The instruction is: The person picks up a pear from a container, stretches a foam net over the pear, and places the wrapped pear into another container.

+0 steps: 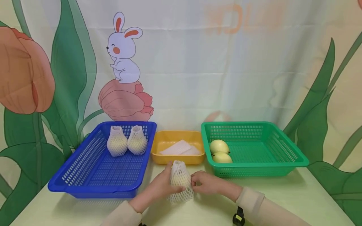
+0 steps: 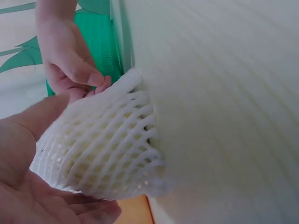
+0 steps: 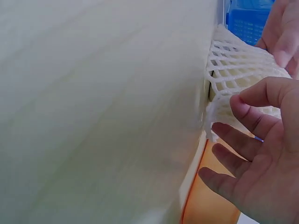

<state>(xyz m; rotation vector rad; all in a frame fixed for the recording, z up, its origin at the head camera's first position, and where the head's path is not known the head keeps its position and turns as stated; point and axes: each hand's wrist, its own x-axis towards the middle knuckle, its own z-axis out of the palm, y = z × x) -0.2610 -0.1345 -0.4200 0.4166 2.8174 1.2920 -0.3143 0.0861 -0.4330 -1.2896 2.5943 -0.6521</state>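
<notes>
A pale yellow pear in a white foam net (image 1: 180, 180) stands upright on the table before me, the net's lower edge flaring loosely around it. My left hand (image 1: 165, 183) holds it from the left, thumb across the front and fingers behind. From the other side my right hand (image 1: 206, 182) pinches the foam net (image 3: 233, 70) between thumb and index finger, as the right wrist view shows; its other fingers are spread. In the left wrist view the wrapped pear (image 2: 103, 144) lies between the left thumb and fingers.
A blue basket (image 1: 93, 190) at left holds two netted pears (image 1: 117, 142). Behind my hands, a yellow tray (image 1: 177, 159) contains flat white foam nets (image 1: 181, 148). Two bare pears (image 1: 219, 147) sit at the left end of the green basket (image 1: 257, 169). A printed curtain (image 1: 183, 62) hangs behind.
</notes>
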